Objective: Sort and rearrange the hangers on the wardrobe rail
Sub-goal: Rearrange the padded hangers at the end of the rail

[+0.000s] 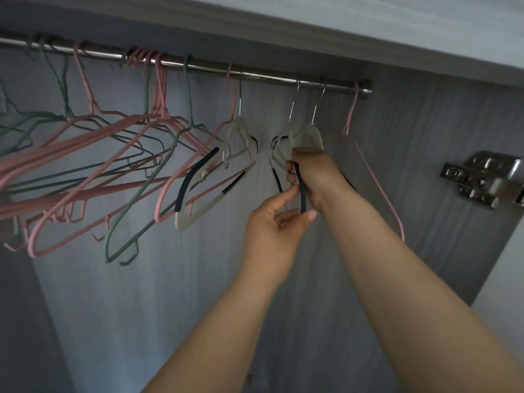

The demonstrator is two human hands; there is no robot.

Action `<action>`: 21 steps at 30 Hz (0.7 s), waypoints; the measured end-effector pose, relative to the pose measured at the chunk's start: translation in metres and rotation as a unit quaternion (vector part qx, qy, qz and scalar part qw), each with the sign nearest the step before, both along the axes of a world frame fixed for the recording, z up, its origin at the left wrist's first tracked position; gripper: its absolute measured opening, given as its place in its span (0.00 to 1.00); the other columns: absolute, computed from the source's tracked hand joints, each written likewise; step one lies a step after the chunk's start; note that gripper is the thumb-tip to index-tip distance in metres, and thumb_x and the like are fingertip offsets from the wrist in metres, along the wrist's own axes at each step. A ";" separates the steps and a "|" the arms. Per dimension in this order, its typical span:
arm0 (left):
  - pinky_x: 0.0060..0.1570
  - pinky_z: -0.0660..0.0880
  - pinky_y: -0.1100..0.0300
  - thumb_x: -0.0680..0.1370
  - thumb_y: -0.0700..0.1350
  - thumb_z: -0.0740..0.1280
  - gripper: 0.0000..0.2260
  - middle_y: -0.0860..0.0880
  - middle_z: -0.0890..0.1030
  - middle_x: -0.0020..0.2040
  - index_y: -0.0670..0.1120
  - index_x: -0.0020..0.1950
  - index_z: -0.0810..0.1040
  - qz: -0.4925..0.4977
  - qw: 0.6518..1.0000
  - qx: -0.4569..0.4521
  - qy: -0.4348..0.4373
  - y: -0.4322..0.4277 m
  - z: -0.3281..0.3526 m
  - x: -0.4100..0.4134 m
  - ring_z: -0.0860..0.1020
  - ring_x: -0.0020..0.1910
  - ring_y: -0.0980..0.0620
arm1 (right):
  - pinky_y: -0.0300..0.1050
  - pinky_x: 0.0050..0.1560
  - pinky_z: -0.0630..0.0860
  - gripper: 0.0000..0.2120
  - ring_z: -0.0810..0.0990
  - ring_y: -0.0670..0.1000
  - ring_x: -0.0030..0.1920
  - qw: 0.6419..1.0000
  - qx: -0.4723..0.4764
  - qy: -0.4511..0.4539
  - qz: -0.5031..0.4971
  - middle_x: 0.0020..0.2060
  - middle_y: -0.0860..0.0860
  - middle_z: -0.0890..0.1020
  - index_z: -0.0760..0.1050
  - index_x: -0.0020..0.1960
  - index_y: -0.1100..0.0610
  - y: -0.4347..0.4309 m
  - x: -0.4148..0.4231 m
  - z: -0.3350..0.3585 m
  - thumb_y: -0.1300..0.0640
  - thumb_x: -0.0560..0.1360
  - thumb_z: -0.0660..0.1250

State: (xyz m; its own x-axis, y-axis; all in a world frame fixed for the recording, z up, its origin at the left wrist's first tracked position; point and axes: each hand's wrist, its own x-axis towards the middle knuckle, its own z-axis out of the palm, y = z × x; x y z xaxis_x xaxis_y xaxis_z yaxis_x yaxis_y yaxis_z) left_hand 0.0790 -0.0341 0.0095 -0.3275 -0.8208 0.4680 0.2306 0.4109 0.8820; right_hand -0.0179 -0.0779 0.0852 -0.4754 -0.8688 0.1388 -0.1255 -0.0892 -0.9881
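A metal rail [263,75] runs across the wardrobe top. Several pink hangers [85,177] and green hangers [133,199] crowd its left and middle. A white hanger with dark grip strips [198,191] hangs by itself near the middle. Two more white hangers [307,134] hang side by side toward the right. My right hand [314,177] grips the shoulders of these two from the front. My left hand [272,234] pinches the dark lower arm of one of them just below. A lone pink hanger [377,180] hangs at the rail's right end.
The grey wardrobe back panel [170,293] fills the space below the hangers. A metal door hinge [482,180] sits on the right side wall. The wardrobe's top board [312,29] lies close above the rail.
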 end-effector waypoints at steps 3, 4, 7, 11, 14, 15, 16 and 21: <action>0.63 0.65 0.71 0.72 0.44 0.70 0.22 0.57 0.72 0.61 0.52 0.65 0.70 0.091 0.986 -0.125 -0.067 0.009 -0.003 0.014 0.70 0.57 0.69 | 0.43 0.49 0.73 0.16 0.77 0.53 0.48 0.964 0.080 0.249 -0.044 0.55 0.55 0.77 0.69 0.64 0.60 0.007 -0.005 -0.004 0.54 0.80 0.54; 0.64 0.63 0.72 0.72 0.46 0.69 0.21 0.57 0.71 0.61 0.51 0.65 0.71 0.157 0.965 -0.190 -0.089 0.013 0.001 0.024 0.69 0.58 0.68 | 0.45 0.58 0.71 0.21 0.75 0.56 0.58 0.931 0.084 0.348 -0.072 0.64 0.57 0.72 0.63 0.70 0.58 0.010 -0.006 -0.003 0.51 0.79 0.57; 0.60 0.59 0.71 0.72 0.45 0.68 0.18 0.52 0.75 0.58 0.48 0.62 0.74 0.392 0.862 -0.301 -0.110 0.018 0.018 0.064 0.67 0.59 0.56 | 0.48 0.66 0.69 0.24 0.70 0.57 0.66 0.886 -0.052 0.448 -0.107 0.68 0.56 0.66 0.62 0.71 0.53 0.023 0.011 0.010 0.53 0.77 0.61; 0.62 0.63 0.58 0.73 0.44 0.68 0.23 0.43 0.73 0.64 0.44 0.67 0.68 0.447 0.840 -0.230 -0.204 0.007 0.037 0.096 0.68 0.62 0.45 | 0.37 0.54 0.70 0.19 0.74 0.50 0.58 0.908 -0.059 0.413 0.042 0.60 0.52 0.73 0.66 0.69 0.54 0.022 0.047 0.026 0.58 0.78 0.59; 0.59 0.68 0.53 0.74 0.41 0.66 0.23 0.40 0.73 0.63 0.41 0.68 0.66 0.402 0.844 -0.221 -0.278 -0.009 0.031 0.091 0.72 0.60 0.41 | 0.42 0.57 0.73 0.17 0.75 0.52 0.54 0.917 0.001 0.385 0.107 0.55 0.54 0.75 0.66 0.67 0.59 0.008 0.066 0.020 0.62 0.78 0.58; 0.57 0.69 0.53 0.75 0.39 0.65 0.21 0.39 0.75 0.61 0.41 0.67 0.67 0.396 0.841 -0.230 -0.288 -0.014 0.028 0.089 0.74 0.58 0.41 | 0.47 0.59 0.75 0.17 0.77 0.54 0.54 0.929 0.010 0.348 0.125 0.56 0.57 0.76 0.66 0.66 0.61 0.001 0.068 0.015 0.63 0.78 0.57; 0.54 0.70 0.54 0.75 0.38 0.63 0.20 0.39 0.77 0.59 0.42 0.67 0.68 0.392 0.838 -0.238 -0.295 -0.018 0.025 0.087 0.75 0.55 0.42 | 0.49 0.60 0.76 0.16 0.78 0.55 0.52 0.946 0.011 0.291 0.142 0.53 0.57 0.77 0.66 0.66 0.62 -0.003 0.070 0.011 0.64 0.79 0.57; 0.45 0.73 0.55 0.77 0.39 0.60 0.15 0.40 0.80 0.52 0.44 0.64 0.72 0.388 0.844 -0.253 -0.269 -0.028 0.019 0.084 0.79 0.47 0.41 | 0.47 0.51 0.77 0.15 0.78 0.54 0.45 0.976 0.004 0.167 0.137 0.47 0.55 0.75 0.64 0.67 0.63 -0.022 0.066 0.000 0.65 0.80 0.52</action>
State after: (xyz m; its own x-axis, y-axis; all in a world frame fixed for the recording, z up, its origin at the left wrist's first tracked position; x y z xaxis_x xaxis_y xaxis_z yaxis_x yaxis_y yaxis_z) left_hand 0.1634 -0.0620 0.0280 -0.0605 -0.6251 0.7782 -0.6593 0.6104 0.4391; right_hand 0.0479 -0.0996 0.0853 -0.1546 -0.9589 0.2381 -0.4130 -0.1562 -0.8973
